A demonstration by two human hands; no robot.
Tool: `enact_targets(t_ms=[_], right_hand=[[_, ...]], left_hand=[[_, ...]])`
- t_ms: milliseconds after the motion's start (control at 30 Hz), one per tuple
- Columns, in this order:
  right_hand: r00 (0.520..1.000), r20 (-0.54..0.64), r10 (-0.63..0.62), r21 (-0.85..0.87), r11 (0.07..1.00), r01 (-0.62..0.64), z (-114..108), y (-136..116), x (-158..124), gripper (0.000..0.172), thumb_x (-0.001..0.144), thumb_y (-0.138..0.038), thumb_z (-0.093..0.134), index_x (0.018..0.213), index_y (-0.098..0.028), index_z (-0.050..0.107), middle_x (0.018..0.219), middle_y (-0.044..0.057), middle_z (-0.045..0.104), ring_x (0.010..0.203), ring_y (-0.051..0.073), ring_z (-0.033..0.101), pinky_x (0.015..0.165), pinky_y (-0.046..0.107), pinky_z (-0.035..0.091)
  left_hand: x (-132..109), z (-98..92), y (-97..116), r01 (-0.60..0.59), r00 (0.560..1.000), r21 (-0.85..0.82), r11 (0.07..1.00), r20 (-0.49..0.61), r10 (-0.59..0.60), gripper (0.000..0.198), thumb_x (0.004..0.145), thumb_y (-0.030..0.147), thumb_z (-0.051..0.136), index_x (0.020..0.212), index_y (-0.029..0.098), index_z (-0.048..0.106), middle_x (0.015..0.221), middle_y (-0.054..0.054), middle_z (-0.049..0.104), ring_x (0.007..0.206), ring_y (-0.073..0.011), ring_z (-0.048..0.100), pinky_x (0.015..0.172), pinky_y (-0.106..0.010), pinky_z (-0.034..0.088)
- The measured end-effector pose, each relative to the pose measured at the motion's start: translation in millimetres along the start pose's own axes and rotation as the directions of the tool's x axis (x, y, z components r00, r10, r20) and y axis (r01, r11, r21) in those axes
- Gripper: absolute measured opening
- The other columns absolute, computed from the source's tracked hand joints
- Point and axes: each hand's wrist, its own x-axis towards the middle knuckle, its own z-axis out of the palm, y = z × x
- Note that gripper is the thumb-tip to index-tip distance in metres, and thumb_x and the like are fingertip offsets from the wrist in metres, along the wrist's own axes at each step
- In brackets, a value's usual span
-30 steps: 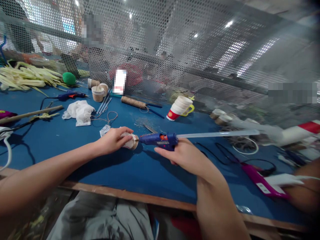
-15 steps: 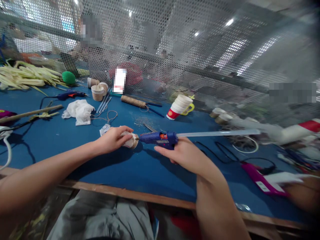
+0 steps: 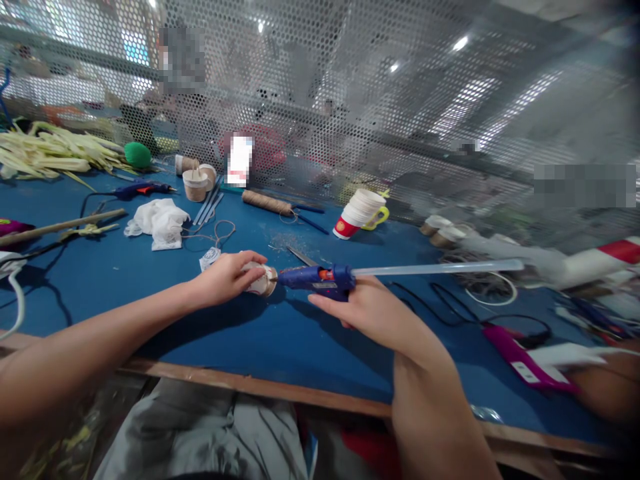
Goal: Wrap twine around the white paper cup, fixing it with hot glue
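My left hand (image 3: 233,277) is closed round a small paper cup (image 3: 261,280) lying on its side, its twine-wrapped end turned right. In my right hand (image 3: 360,303) is a blue glue gun (image 3: 320,279), its nozzle at the cup's twine-covered end; whether they touch I cannot tell. A long clear glue stick (image 3: 440,268) sticks out of the gun's back. Close behind my left hand lies a white lace piece (image 3: 210,258) with twine. Scissors (image 3: 300,255) rest beyond the gun, partly hidden by it.
Stacked paper cups (image 3: 360,212), a twine roll (image 3: 267,202), white lace cloth (image 3: 159,223) and twine-wrapped cups (image 3: 195,185) stand or lie farther back. A second glue gun (image 3: 143,190) is at left, a purple power strip (image 3: 527,360) at right. A perforated metal screen (image 3: 300,87) closes off the back.
The glue gun has shifted very slightly, with its nozzle still at the cup's end. My left hand keeps its hold on the cup almost unmoved.
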Motion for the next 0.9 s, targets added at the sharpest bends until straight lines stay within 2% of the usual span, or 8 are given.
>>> enact_targets(t_ms=[200, 367, 600, 900], right_hand=[[0.999, -0.017, -0.027, 0.056, 0.998, 0.028, 2.4, 1.6, -0.8, 0.032, 0.077, -0.041, 0.050, 0.053, -0.021, 0.051, 0.038, -0.004, 0.047, 0.042, 0.012, 0.048, 0.047, 0.024, 0.036], [0.998, -0.018, -0.055, 0.008, 0.998, 0.056, 2.6, 0.5, -1.1, 0.027, 0.079, -0.040, 0.050, 0.061, -0.022, 0.059, 0.037, -0.005, 0.047, 0.042, 0.014, 0.049, 0.050, 0.026, 0.036], [0.998, 0.009, -0.056, -0.039, 0.998, 0.056, 3.2, -0.1, -1.6, 0.033, 0.080, -0.041, 0.049, 0.053, -0.022, 0.053, 0.038, -0.003, 0.048, 0.043, 0.014, 0.049, 0.050, 0.026, 0.036], [0.999, -0.037, -0.030, 0.022, 0.999, 0.031, 3.1, 2.6, 0.4, 0.036, 0.078, -0.041, 0.050, 0.048, -0.021, 0.045, 0.039, -0.004, 0.048, 0.044, 0.012, 0.050, 0.050, 0.024, 0.038]], left_hand=[[-0.2, -0.9, 2.1, 0.017, 1.000, 0.013, 1.000, 0.005, -0.017, 0.039, 0.085, 0.038, 0.040, 0.109, 0.013, 0.057, 0.097, -0.009, 0.069, 0.082, -0.0205, 0.064, 0.070, -0.029, 0.047], [0.4, -1.4, 3.9, 0.020, 1.000, 0.032, 0.999, -0.003, -0.020, 0.038, 0.085, 0.037, 0.040, 0.108, 0.012, 0.058, 0.097, -0.009, 0.069, 0.082, -0.0206, 0.064, 0.070, -0.028, 0.048], [1.2, -1.0, 2.5, 0.034, 0.999, 0.016, 0.999, 0.003, -0.034, 0.040, 0.085, 0.037, 0.040, 0.109, 0.011, 0.057, 0.098, -0.010, 0.068, 0.081, -0.0205, 0.064, 0.068, -0.028, 0.048], [-0.3, -0.5, 1.1, -0.004, 1.000, 0.013, 1.000, -0.008, 0.004, 0.040, 0.085, 0.038, 0.040, 0.108, 0.012, 0.058, 0.098, -0.009, 0.068, 0.081, -0.0197, 0.064, 0.069, -0.028, 0.048]])
